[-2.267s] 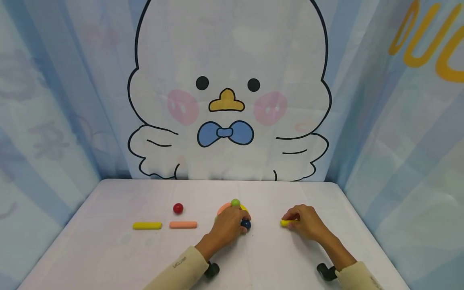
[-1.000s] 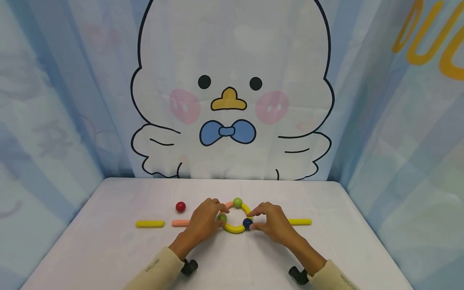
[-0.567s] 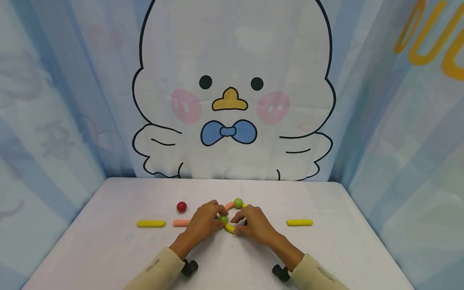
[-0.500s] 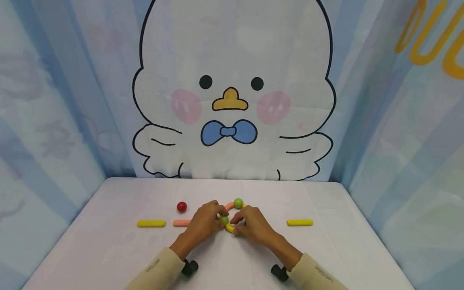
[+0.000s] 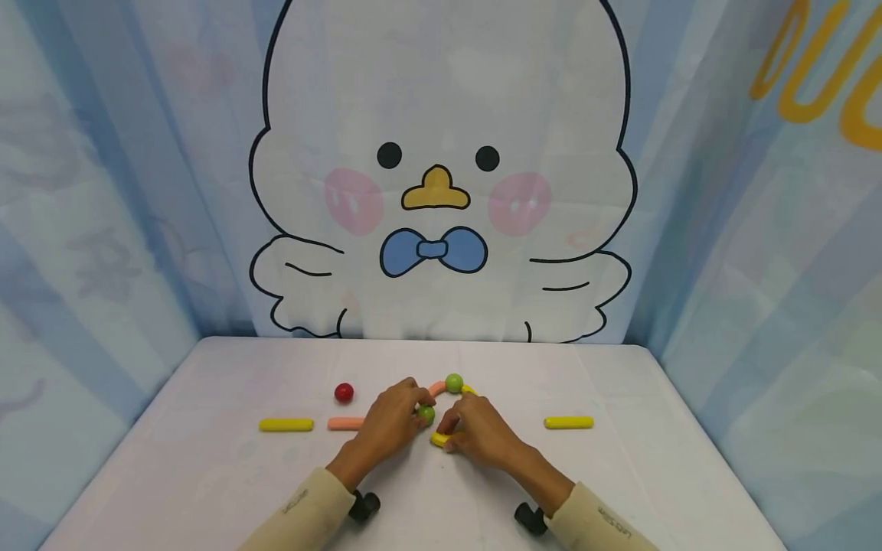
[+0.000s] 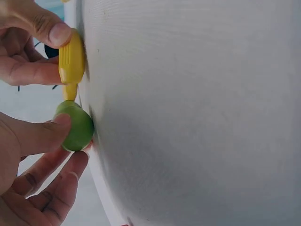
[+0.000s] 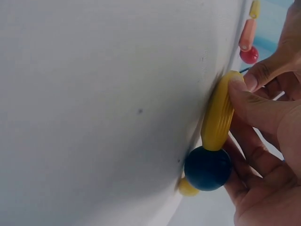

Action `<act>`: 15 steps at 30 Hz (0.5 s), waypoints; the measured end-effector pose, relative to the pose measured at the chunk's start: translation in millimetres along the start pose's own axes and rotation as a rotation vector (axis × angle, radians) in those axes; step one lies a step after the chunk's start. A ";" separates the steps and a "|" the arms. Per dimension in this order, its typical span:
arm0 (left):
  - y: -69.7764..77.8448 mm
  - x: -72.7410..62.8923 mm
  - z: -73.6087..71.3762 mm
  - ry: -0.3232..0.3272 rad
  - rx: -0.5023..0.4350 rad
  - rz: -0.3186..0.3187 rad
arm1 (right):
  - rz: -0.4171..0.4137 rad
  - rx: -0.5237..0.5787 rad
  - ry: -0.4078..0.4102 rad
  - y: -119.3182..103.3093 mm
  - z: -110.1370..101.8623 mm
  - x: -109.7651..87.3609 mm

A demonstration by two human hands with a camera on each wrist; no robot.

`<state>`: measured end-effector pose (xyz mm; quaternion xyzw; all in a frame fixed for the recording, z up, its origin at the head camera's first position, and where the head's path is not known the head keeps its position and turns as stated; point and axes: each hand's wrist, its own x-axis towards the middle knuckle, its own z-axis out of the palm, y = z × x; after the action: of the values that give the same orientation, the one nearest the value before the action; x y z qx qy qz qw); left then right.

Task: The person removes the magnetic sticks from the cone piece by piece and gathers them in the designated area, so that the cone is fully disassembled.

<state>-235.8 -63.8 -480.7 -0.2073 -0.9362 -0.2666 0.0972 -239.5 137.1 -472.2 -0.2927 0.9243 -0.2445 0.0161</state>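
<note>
My left hand [image 5: 391,417] pinches a green ball [image 6: 79,128] between thumb and fingers at the left of a ring of balls and curved rods. With thumb and fingertips, my right hand [image 5: 485,432] pinches a curved yellow rod [image 7: 218,113] at the ring's near side. A dark blue ball [image 7: 208,168] touches that rod's other end; the right hand hides it in the head view. In the head view a small gap parts the yellow rod from the green ball. A second green ball [image 5: 454,383] joins a curved orange rod [image 5: 437,389] and another yellow rod [image 5: 469,390] at the back.
A red ball [image 5: 344,393] lies to the left. Below it are a straight yellow rod [image 5: 285,425] and a straight orange rod [image 5: 346,424], partly behind the left hand. Another straight yellow rod [image 5: 568,422] lies right. The white table [image 5: 172,467] meets a printed curtain behind.
My right hand has let go of the straight yellow rod at right and come to the ring. The curved yellow rod's end has come away from the left green ball, toward me.
</note>
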 end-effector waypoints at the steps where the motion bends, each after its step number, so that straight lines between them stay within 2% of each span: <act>1: 0.0 0.3 0.0 0.001 0.002 0.002 | -0.001 -0.016 -0.003 0.4 -0.4 -1.2; 4: -0.5 1.7 0.3 -0.001 0.009 -0.006 | -0.004 -0.049 -0.006 1.6 -2.7 -5.1; 9: -1.6 4.8 1.4 -0.004 0.038 -0.022 | -0.013 -0.030 0.017 5.7 -5.8 -11.4; 12: -2.0 5.6 1.3 -0.013 0.044 -0.029 | 0.003 -0.006 0.084 9.0 -5.6 -14.0; 15: -0.9 5.8 0.5 -0.029 0.038 -0.043 | 0.058 -0.003 0.167 11.1 -5.0 -14.5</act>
<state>-241.4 -62.4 -479.8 -0.1892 -0.9467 -0.2477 0.0818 -234.3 155.2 -474.6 -0.2446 0.9308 -0.2662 -0.0547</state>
